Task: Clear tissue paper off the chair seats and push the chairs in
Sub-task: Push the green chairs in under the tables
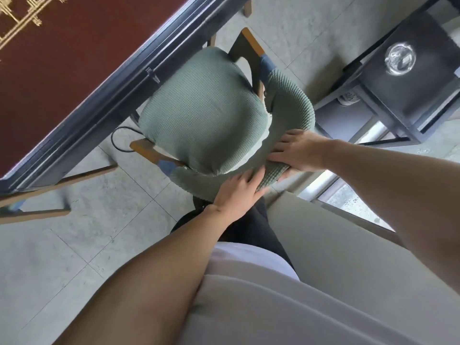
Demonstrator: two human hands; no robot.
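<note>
A chair with a green knitted cover stands below me, its seat (206, 113) bare of any tissue paper and its front partly under the table edge (117, 95). The curved green backrest (288, 105) wraps around the near side. My left hand (236, 192) lies on the backrest's near curve, fingers wrapped over it. My right hand (296, 150) grips the backrest just to the right, thumb underneath the padded rail.
The table has a dark red top (62, 58) with a black rim. A black metal side stand (408, 78) with a glass ashtray (399, 59) stands to the right. Another chair's wooden legs (37, 212) show at left. A black cable (119, 138) lies on the tiled floor.
</note>
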